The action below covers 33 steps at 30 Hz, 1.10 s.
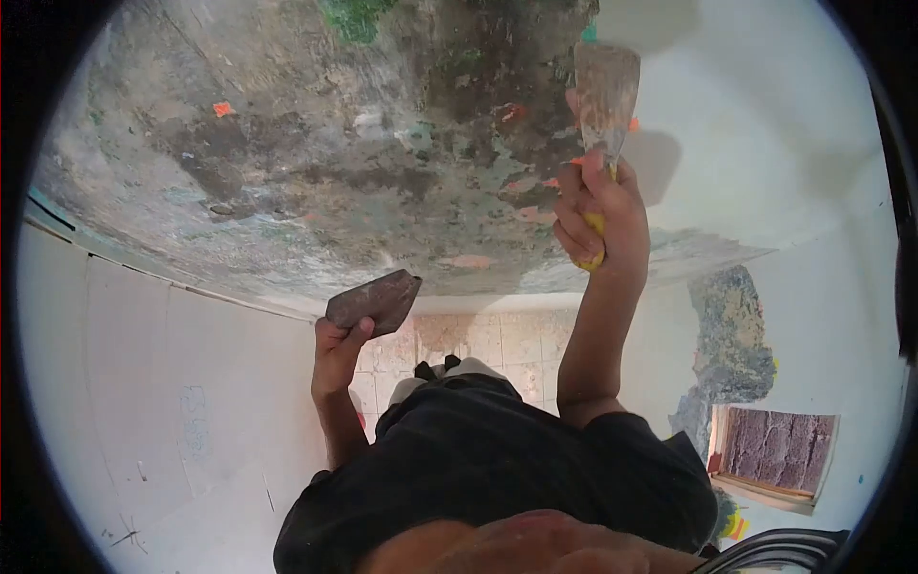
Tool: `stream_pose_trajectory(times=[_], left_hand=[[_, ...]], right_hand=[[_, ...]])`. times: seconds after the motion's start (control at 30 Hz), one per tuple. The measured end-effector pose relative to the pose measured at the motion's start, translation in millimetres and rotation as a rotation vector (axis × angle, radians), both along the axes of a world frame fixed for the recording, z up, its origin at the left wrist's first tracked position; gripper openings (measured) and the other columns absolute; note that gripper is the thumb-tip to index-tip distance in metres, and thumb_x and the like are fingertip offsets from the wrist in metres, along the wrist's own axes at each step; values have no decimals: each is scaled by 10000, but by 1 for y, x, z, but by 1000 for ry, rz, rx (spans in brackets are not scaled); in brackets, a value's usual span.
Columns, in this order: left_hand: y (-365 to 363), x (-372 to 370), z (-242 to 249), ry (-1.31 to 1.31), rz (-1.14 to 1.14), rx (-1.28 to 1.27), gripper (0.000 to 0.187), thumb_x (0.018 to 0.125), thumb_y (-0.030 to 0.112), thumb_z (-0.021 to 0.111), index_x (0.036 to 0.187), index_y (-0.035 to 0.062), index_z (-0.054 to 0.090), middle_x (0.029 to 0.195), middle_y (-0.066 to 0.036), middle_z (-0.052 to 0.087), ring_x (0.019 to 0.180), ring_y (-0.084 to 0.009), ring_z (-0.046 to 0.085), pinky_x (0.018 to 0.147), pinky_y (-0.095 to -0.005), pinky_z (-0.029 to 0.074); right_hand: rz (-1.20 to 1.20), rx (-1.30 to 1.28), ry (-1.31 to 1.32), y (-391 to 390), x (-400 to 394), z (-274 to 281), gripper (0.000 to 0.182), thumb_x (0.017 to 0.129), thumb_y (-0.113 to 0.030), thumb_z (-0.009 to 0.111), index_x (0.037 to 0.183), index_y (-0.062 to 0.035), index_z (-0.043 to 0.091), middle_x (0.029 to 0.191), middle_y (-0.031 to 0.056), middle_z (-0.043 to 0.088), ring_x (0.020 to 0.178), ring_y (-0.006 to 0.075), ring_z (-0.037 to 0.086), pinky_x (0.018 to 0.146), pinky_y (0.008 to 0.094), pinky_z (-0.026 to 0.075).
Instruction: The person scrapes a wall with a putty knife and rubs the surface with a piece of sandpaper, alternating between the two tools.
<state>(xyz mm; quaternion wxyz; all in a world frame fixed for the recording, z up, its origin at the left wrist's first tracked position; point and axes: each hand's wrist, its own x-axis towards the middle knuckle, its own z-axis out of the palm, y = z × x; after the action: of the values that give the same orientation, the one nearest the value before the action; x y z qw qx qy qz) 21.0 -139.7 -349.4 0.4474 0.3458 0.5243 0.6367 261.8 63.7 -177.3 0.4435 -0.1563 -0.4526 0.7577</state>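
My right hand (612, 215) is raised against the wall, fingers wrapped round the yellow handle of a putty knife (609, 91). Its wide, smeared metal blade points up and overlaps the border between the bare patch and the white coat. Lower and to the left, my left hand (338, 359) grips a trowel (375, 301) with a dark, angular blade, held out in front of the wall's lower part. The wall (382, 172) is rough and stripped here, mottled grey and brown with green and orange paint remnants.
Smooth white wall (765, 124) continues on the right, with a rough grey patch (734, 335) above a small framed opening (776, 454). A white panelled surface (191, 383) with pencil-like marks stands on the left. Tiled floor (488, 340) shows below.
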Motion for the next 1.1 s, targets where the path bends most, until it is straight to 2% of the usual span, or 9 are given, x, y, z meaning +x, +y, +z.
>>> stream_pose_trajectory(times=[0.23,0.43,0.53,0.57,0.77,0.87,0.9,1.0,1.1], left_hand=[[3,-7,8,-75,-22,31,290,902,75,632,1174,-25,644,1105,-75,684,1029,-146,607,924,-310,466],[2,-16,9,-7,-27,29,271,889,82,648,1140,-19,664,1088,-67,687,1017,-139,605,931,-297,454],[5,-19,5,51,-69,21,260,882,71,649,1126,-16,670,1068,-55,688,1004,-135,602,931,-295,447],[5,-17,9,25,-66,30,257,877,66,652,1121,-14,670,1057,-47,687,998,-133,599,927,-291,445],[5,-16,5,38,-76,53,283,869,51,657,1143,-19,658,1080,-62,682,1011,-139,599,925,-294,448],[-4,-20,4,-62,-58,67,296,868,65,672,1151,-19,656,1085,-67,681,1012,-139,602,927,-301,453],[-5,-24,-1,-50,-33,37,308,874,96,682,1156,-23,653,1079,-68,683,1009,-144,606,933,-312,458],[-7,-22,7,10,30,22,300,882,114,680,1147,-27,657,1070,-71,685,1009,-141,605,936,-318,462],[-12,-25,3,-51,10,61,284,889,112,668,1142,-18,665,1070,-68,686,1012,-140,602,933,-319,463]], right_hand=[[-22,-32,23,-7,6,-3,503,995,-257,543,1444,-101,378,574,-31,353,336,40,304,276,207,233],[-88,-40,-50,-4,7,-8,490,1001,-247,533,1445,-110,379,575,-30,346,338,39,306,274,208,240],[-61,-38,-24,-4,7,-16,475,994,-257,546,1422,-106,404,584,-23,356,342,41,307,277,211,240],[-49,-4,-46,-7,5,-13,456,993,-346,524,1359,-95,421,575,-29,326,333,39,282,267,192,227],[-202,-51,-172,-10,-7,-3,495,992,-350,526,1402,-102,399,578,-47,322,337,25,266,266,188,225],[-32,75,-38,-5,3,-11,547,990,-359,527,1445,-112,349,583,-52,322,339,22,256,266,186,223],[-73,-22,53,-7,0,-7,406,989,-264,554,1348,-91,480,592,-16,376,343,42,284,281,206,229],[-183,-71,-69,-6,-1,-11,475,993,-280,546,1420,-112,420,586,-27,355,340,34,272,281,202,220],[-33,20,47,-5,1,-14,526,988,-297,553,1456,-131,379,582,-38,337,345,30,271,287,202,215]])
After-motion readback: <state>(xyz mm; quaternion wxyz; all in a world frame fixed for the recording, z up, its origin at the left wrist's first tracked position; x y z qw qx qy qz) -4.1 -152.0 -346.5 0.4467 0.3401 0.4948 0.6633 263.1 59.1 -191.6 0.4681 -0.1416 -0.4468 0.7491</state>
